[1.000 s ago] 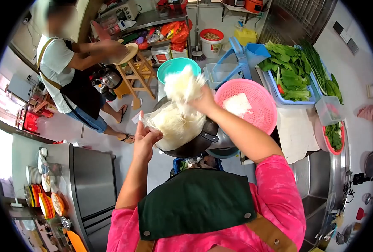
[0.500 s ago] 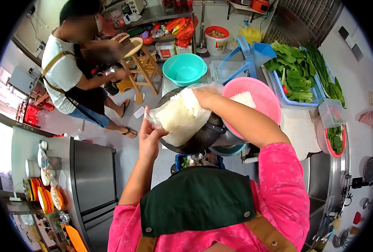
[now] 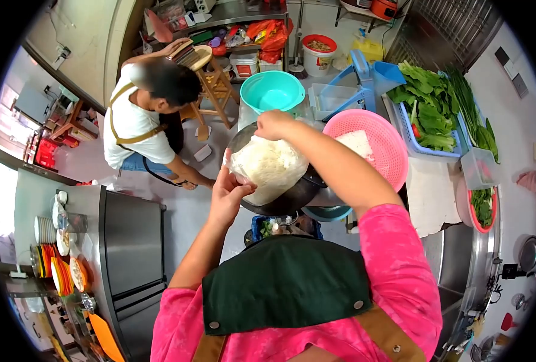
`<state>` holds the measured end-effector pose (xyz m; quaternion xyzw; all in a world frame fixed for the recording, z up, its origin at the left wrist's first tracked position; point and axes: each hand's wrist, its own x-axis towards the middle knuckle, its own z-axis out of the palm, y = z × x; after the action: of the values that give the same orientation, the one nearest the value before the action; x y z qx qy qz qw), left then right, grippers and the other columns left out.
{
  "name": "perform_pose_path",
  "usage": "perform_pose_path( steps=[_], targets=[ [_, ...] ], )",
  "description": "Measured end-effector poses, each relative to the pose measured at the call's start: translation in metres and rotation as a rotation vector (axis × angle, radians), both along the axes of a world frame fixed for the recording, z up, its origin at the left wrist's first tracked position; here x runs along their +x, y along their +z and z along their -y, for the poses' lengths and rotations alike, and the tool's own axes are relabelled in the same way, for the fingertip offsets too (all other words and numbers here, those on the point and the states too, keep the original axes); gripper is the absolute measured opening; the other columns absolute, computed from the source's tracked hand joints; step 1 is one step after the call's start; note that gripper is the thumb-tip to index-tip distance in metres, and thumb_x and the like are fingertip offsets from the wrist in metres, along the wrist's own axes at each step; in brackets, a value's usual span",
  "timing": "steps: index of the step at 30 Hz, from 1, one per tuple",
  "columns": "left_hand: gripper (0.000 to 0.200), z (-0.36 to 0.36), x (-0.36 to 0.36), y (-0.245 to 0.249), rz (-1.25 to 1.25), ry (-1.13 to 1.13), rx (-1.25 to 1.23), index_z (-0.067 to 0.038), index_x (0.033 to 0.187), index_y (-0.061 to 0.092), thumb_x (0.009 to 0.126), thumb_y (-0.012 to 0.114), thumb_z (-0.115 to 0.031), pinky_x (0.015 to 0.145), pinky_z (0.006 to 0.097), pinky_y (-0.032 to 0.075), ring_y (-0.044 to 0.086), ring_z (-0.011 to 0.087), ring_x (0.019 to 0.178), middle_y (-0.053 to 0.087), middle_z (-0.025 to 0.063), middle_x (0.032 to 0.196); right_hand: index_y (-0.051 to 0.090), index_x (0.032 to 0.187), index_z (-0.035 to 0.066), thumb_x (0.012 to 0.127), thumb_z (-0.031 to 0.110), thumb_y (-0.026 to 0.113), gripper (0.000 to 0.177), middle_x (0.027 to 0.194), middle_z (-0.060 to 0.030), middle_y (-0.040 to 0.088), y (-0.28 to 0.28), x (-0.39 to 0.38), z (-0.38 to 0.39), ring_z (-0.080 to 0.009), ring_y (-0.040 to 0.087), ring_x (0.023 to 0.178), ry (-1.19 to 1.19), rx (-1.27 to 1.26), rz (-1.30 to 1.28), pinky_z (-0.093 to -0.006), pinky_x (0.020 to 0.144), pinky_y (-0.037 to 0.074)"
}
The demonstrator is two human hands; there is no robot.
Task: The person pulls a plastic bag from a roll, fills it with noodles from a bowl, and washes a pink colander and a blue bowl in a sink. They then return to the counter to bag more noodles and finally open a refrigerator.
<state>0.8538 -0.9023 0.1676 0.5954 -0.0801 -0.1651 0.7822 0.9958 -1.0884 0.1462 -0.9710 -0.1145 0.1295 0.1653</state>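
Observation:
A clear plastic bag with a white, crumbly mass (image 3: 271,166) in it hangs over a dark round pan (image 3: 295,199). My left hand (image 3: 229,192) pinches the bag's left edge between thumb and fingers. At the bag's upper rim is my right hand (image 3: 275,125), its fingers closed on the plastic. To the right, a pink perforated basket (image 3: 390,148) holds a white block (image 3: 357,143). A turquoise basin (image 3: 272,92) stands beyond the pan.
A co-worker (image 3: 144,120) crouches at the left beside a wooden stool (image 3: 210,90). Blue baskets (image 3: 434,148) of leafy greens stand at the right. A steel cabinet (image 3: 132,241) is at the lower left, and a red-rimmed bucket (image 3: 317,60) at the back.
My right hand has moved up and left along the bag's rim, and the bag has turned more upright. The co-worker has gone from standing bent to crouching low.

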Motion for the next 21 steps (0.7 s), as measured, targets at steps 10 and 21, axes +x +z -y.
perform_pose_path(
  steps=[10, 21],
  targets=[
    [0.081, -0.004, 0.002, -0.001, 0.009, 0.045, 0.006, -0.009, 0.136, 0.006, 0.068, 0.048, 0.008, 0.07, 0.026, 0.045, 0.054, 0.0138, 0.073, 0.054, 0.0057, 0.074, 0.061, 0.085, 0.005, 0.069, 0.014, 0.057, 0.018, 0.084, -0.0111, 0.061, -0.021, -0.002, 0.025, -0.0256, 0.058, 0.074, 0.074, 0.358, 0.03, -0.0336, 0.064, 0.045],
    [0.081, 0.001, 0.015, 0.003, -0.033, 0.07, -0.063, -0.016, 0.136, 0.003, 0.07, 0.045, 0.004, 0.073, 0.0294, 0.047, 0.056, 0.0189, 0.079, 0.055, 0.0096, 0.085, 0.056, 0.1, 0.013, 0.07, 0.006, 0.05, 0.031, 0.096, -0.0034, 0.059, -0.004, -0.106, 0.007, -0.0218, 0.054, 0.087, 0.297, 0.121, 0.469, -0.0342, 0.078, 0.04]
  ],
)
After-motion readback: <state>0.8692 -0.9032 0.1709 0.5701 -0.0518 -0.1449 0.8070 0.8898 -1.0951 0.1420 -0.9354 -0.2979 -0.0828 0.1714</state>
